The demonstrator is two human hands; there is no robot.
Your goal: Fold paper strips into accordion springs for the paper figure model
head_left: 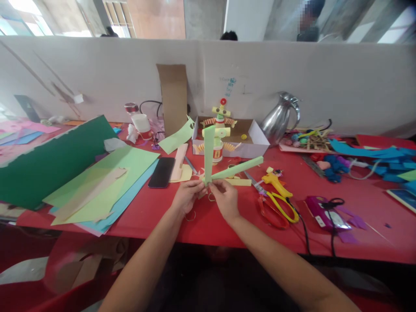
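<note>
My left hand (186, 196) and my right hand (225, 198) meet above the red table (208, 221), both pinching the joined ends of two light green paper strips (209, 154). One strip stands upright; the other slants up to the right toward (238, 169). A rubber band lies on the table under my left wrist. Just behind the strips stands a small paper figure (220, 125) with yellow parts and a red top, in front of a white cardboard box (251, 141).
Green, light green and blue paper sheets (97, 182) lie at left, with a black phone (161, 171) beside them. Scissors with red and yellow handles (279, 208), a yellow glue gun (274, 182), a metal jug (280, 117) and blue scraps (373, 158) sit at right. People are beyond the partition.
</note>
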